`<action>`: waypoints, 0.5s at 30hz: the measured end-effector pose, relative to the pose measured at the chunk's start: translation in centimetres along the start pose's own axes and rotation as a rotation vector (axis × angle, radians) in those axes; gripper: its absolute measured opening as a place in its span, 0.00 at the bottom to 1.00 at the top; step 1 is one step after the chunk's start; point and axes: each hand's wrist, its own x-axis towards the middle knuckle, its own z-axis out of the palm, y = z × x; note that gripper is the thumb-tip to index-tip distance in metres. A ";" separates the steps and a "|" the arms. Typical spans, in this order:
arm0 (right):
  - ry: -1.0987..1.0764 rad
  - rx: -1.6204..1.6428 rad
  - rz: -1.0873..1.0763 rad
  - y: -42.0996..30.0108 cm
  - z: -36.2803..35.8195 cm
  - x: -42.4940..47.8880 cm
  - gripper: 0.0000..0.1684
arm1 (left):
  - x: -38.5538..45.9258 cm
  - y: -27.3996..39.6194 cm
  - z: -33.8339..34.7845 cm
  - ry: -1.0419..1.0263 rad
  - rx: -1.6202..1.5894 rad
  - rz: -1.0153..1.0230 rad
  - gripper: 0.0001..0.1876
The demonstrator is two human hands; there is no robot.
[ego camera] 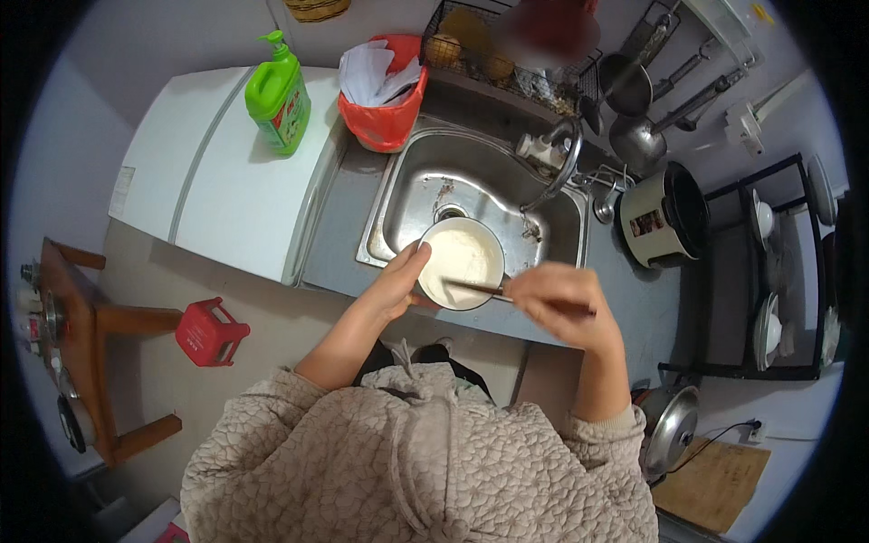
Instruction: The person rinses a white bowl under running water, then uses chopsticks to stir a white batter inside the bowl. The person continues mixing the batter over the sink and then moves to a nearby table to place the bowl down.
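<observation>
My left hand (398, 280) grips the left side of a round bowl (461, 263), its thumb at the rim. Pale, creamy stuff fills much of the bowl, which I hold over the front edge of the steel sink. In my right hand (560, 302) is a pair of brown chopsticks (478, 288); their tips dip into the pale contents. The right hand is somewhat blurred. Whether the contents are batter or something else, I cannot tell.
Beyond the bowl lies the sink basin (414, 183) with its curved faucet (574, 159). A red bag-lined bin (383, 119) and a green pump bottle (280, 102) stand left, a cooker (655, 220) right. Pans and ladles hang at the back right.
</observation>
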 end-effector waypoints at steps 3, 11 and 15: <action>0.236 -0.049 0.199 1.5 -1.2 -1.1 0.06 | -0.1 -0.2 -0.1 -0.001 -0.041 -0.032 0.28; 0.206 0.020 0.223 0.7 -1.6 -1.8 0.06 | -0.1 -0.2 0.5 -0.004 0.000 -0.010 0.27; 0.149 0.076 0.065 0.9 -0.3 -2.1 0.05 | 0.8 -0.5 0.7 -0.064 0.080 -0.041 0.28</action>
